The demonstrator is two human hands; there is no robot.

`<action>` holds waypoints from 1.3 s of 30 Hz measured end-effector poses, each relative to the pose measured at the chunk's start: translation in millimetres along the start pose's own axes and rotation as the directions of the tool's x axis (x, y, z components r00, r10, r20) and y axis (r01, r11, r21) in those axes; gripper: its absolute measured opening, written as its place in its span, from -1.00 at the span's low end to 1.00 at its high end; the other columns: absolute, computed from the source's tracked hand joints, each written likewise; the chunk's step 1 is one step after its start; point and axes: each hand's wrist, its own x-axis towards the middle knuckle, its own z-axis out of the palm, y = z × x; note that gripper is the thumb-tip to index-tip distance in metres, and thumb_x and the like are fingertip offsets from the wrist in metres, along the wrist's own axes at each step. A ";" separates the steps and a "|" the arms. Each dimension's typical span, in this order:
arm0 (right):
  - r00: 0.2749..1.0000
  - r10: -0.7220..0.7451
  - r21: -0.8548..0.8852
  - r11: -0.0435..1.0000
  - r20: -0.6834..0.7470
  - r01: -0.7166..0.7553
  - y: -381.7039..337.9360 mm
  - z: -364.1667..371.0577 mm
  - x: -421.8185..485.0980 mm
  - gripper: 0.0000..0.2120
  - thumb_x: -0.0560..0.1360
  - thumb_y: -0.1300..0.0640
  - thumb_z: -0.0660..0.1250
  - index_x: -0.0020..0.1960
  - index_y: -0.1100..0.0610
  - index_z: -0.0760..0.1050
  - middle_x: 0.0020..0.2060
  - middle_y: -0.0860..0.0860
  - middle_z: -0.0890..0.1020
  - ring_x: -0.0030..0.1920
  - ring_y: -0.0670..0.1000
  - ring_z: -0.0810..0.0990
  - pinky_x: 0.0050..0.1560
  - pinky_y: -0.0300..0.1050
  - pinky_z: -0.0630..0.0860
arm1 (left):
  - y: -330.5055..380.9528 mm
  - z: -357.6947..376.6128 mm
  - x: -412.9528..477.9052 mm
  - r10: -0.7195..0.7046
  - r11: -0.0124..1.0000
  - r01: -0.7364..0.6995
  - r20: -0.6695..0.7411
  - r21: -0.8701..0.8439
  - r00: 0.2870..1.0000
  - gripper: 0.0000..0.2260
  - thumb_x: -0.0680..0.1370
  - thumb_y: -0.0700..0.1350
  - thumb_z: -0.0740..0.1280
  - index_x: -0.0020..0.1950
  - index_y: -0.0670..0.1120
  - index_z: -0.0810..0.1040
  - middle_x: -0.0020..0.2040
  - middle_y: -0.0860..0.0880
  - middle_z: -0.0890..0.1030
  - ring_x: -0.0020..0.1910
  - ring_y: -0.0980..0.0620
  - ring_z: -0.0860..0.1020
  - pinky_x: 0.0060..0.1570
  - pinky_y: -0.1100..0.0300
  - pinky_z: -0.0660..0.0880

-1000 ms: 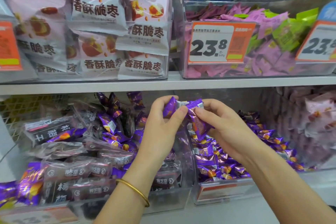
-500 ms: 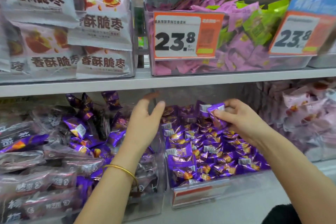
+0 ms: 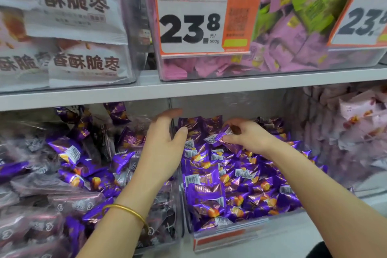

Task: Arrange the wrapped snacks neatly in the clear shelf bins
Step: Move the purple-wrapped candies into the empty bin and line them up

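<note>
On the lower shelf a clear bin [image 3: 230, 234] is filled with several purple wrapped snacks [image 3: 211, 192]. My right hand [image 3: 249, 136] is over the back of this bin and pinches one purple snack [image 3: 219, 136] between thumb and fingers. My left hand [image 3: 165, 146] hovers with relaxed fingers over the wall between this bin and the left clear bin [image 3: 159, 241]. It holds nothing. The left bin holds dark wrapped packs [image 3: 69, 205] mixed with stray purple snacks [image 3: 67, 151].
The shelf board [image 3: 209, 86] runs just above my hands. On it stand clear bins of white date bags [image 3: 83, 60] and pink and green packets [image 3: 293, 44], with a 23.8 price tag [image 3: 192, 16]. A bin of pale pink packs [image 3: 356, 123] sits at right.
The view has moved closer and to the right. My left hand let go of the purple snack and went to the bin wall. My right hand carried the snack down into the right bin.
</note>
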 end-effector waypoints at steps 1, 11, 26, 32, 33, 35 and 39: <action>0.999 -0.008 -0.035 0.999 -0.034 0.007 -0.2 0.1 0.4 -0.56 0.49 0.10 0.37 0.32 0.18 0.41 0.23 0.06 0.51 0.21 0.04 0.47 0.11 -0.20 0.37 | 0.0 -0.2 -0.3 0.003 1.000 -0.003 -0.001 0.004 1.000 -0.67 0.54 -0.23 0.27 0.28 -0.01 0.44 0.19 0.09 0.45 0.21 0.18 0.37 0.16 0.38 0.24; 0.992 0.027 -0.055 0.998 -0.121 -0.034 4.7 2.8 -0.6 -0.56 0.40 0.08 0.47 0.20 0.15 0.43 -0.14 -0.04 0.50 -0.10 0.00 0.48 -0.22 -0.26 0.39 | 3.8 -1.6 -2.2 -0.027 0.999 0.027 0.005 0.017 1.000 -0.68 0.53 -0.20 0.27 0.26 0.05 0.44 0.21 0.08 0.44 0.21 0.17 0.37 0.12 0.36 0.23; 0.994 -0.106 -0.356 0.931 -0.035 0.087 -10.3 -0.4 -15.9 -0.65 0.29 0.02 0.55 -0.13 0.11 0.42 -0.14 0.02 0.48 -0.17 0.04 0.48 -0.28 -0.22 0.37 | 3.6 -2.6 -3.1 -0.029 1.000 0.029 0.015 0.001 0.999 -0.68 0.53 -0.20 0.28 0.26 0.04 0.44 0.21 0.08 0.44 0.24 0.17 0.36 0.14 0.33 0.23; 0.963 -0.246 -0.629 0.768 -0.113 0.123 -11.9 8.9 -16.4 -0.64 0.34 -0.16 0.44 -0.03 0.03 0.45 -0.05 -0.07 0.30 -0.10 -0.02 0.35 -0.22 -0.15 0.34 | 2.8 -2.5 -3.2 -0.024 1.000 0.024 0.015 0.011 1.000 -0.67 0.54 -0.18 0.28 0.28 0.04 0.43 0.19 0.10 0.42 0.18 0.21 0.34 0.10 0.39 0.21; 0.965 -0.238 -0.629 0.769 -0.111 0.117 -12.6 9.0 -17.5 -0.63 0.34 -0.17 0.44 -0.01 0.03 0.44 -0.05 -0.06 0.31 -0.12 -0.02 0.36 -0.23 -0.15 0.35 | 3.0 -2.7 -3.4 -0.024 1.000 0.023 0.017 0.014 1.000 -0.68 0.54 -0.18 0.28 0.28 0.04 0.43 0.19 0.11 0.42 0.18 0.22 0.33 0.08 0.40 0.21; 0.976 -0.189 -0.553 0.827 -0.112 0.097 -12.5 8.8 -18.8 -0.61 0.33 -0.11 0.48 -0.02 0.07 0.42 -0.04 -0.02 0.36 -0.17 0.02 0.44 -0.23 -0.13 0.41 | 2.3 -3.0 -3.3 -0.027 1.000 0.027 0.021 0.015 0.999 -0.68 0.54 -0.18 0.28 0.28 0.05 0.42 0.19 0.11 0.41 0.15 0.23 0.33 0.00 0.48 0.24; 0.982 -0.146 -0.394 0.915 -0.119 0.089 -10.7 6.4 -19.6 -0.66 0.32 0.09 0.53 -0.09 0.13 0.41 -0.06 0.03 0.41 -0.16 0.07 0.50 -0.14 -0.13 0.50 | 0.3 -3.4 -3.0 -0.023 0.999 0.023 0.024 0.024 0.999 -0.68 0.54 -0.16 0.28 0.26 0.08 0.43 0.18 0.10 0.42 -0.01 0.27 0.38 -0.11 0.67 0.22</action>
